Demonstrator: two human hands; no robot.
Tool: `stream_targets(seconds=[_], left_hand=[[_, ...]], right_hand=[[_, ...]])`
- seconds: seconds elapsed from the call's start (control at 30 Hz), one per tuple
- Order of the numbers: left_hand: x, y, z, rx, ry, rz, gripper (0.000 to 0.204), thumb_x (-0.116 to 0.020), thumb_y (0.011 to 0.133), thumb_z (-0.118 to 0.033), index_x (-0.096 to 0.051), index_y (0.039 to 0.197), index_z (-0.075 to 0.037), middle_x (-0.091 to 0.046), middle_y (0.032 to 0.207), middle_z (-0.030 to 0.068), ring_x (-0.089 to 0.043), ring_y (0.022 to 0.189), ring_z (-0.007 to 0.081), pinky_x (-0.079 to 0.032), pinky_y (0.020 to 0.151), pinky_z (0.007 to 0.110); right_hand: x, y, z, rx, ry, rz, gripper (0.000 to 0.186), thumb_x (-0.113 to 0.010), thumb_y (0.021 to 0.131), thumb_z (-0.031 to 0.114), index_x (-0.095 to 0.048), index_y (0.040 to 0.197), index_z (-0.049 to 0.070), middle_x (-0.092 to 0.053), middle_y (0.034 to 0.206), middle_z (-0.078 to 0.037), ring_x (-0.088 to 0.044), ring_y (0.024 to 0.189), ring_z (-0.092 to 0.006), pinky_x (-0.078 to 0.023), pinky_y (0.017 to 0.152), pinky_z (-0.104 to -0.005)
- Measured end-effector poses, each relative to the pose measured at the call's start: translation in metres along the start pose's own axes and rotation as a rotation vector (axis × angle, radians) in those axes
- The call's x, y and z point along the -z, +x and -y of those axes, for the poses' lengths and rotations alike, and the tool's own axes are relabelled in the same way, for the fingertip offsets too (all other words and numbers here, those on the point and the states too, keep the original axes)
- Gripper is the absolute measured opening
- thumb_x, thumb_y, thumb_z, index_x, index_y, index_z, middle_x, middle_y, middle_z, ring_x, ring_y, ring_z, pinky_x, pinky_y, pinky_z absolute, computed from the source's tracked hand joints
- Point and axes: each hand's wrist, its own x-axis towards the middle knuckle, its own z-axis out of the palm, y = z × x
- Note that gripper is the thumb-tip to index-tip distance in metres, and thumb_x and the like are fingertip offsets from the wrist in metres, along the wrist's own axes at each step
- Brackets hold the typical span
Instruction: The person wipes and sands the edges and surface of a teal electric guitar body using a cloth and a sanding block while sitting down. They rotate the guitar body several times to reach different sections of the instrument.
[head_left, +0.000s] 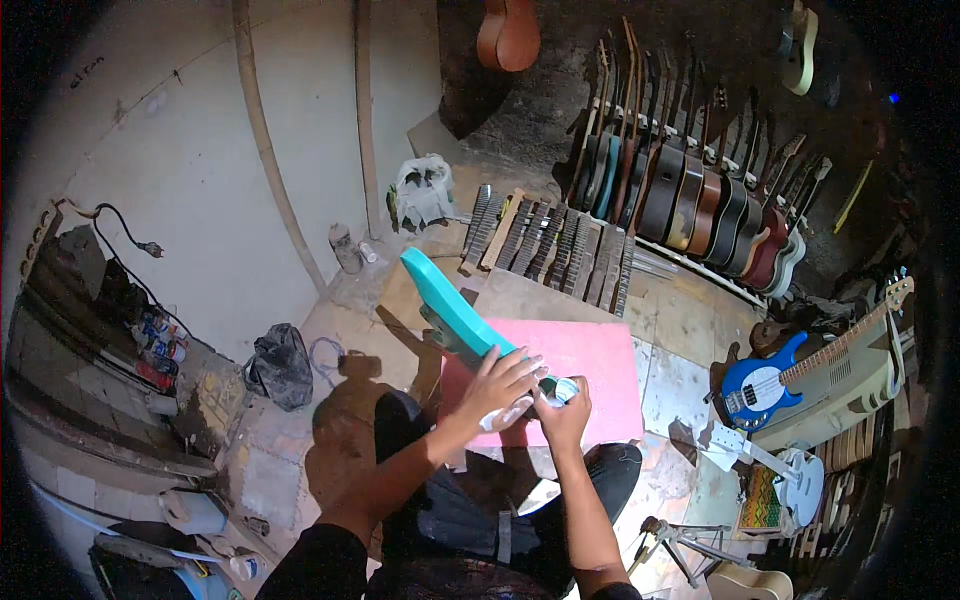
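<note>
A turquoise guitar body [450,305], seen on its narrow edge, slants from the upper left down to my hands. My left hand [497,388] lies over its near end, fingers extended together along it. A pale, shiny piece [508,413] shows beneath that palm; its kind is unclear. Close beside it, my right hand [566,415] is closed around a small round cup-like thing [567,388] with a white and teal rim, near the body's end. The fingers partly hide it. Under both hands lies a flat pink sheet [600,370] in front of my knees.
Several fretted necks [550,240] lie in a row beyond the sheet. A rack of guitars [690,200] stands behind them. At right are a blue bass guitar [765,390], a pale blue guitar [800,487] and a metal stand [685,545]. A black bag [280,367] sits at left.
</note>
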Motion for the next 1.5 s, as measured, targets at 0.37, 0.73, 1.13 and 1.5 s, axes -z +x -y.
stream_targets(seconds=[0.37,0.73,1.13,1.5], left_hand=[[0.110,0.060,0.094,0.215,0.569,-0.289,0.033,-0.066,0.100,-0.030,-0.073,0.132,-0.025,-0.053,0.158,0.0095,-0.040,0.152,0.0330,-0.024,0.123,0.066],[0.129,0.076,0.104,0.450,0.046,-0.593,0.060,-0.086,0.086,-0.024,-0.062,0.135,0.002,-0.063,0.130,0.0234,-0.062,0.124,0.0387,-0.049,0.106,0.044],[0.129,0.052,0.158,0.697,-0.508,-0.701,0.039,-0.064,0.106,-0.031,-0.068,0.125,0.003,-0.076,0.093,0.0138,-0.076,0.088,0.0251,-0.059,0.081,0.037],[0.114,0.061,0.107,0.652,-1.407,-0.790,0.029,-0.054,0.109,-0.034,-0.059,0.104,-0.006,-0.069,0.090,0.0140,-0.072,0.080,0.0284,-0.061,0.080,0.042]], right_hand=[[0.007,0.002,-0.009,-0.037,0.017,-0.025,0.037,-0.093,0.073,0.023,-0.068,0.090,0.001,-0.063,0.090,-0.015,-0.066,0.081,-0.0343,-0.053,0.073,-0.0444],[-0.001,0.006,-0.015,-0.038,0.032,0.011,0.044,-0.093,0.071,0.027,-0.064,0.092,0.001,-0.064,0.090,-0.017,-0.067,0.082,-0.0385,-0.053,0.073,-0.0460],[0.002,0.007,-0.018,-0.005,0.086,0.021,0.045,-0.095,0.067,0.023,-0.063,0.092,0.002,-0.066,0.087,-0.016,-0.068,0.078,-0.0349,-0.054,0.072,-0.0428],[0.023,0.037,-0.052,-0.166,0.221,0.051,0.037,-0.094,0.074,0.014,-0.066,0.095,0.003,-0.071,0.085,-0.005,-0.066,0.078,-0.0151,-0.055,0.074,-0.0343]])
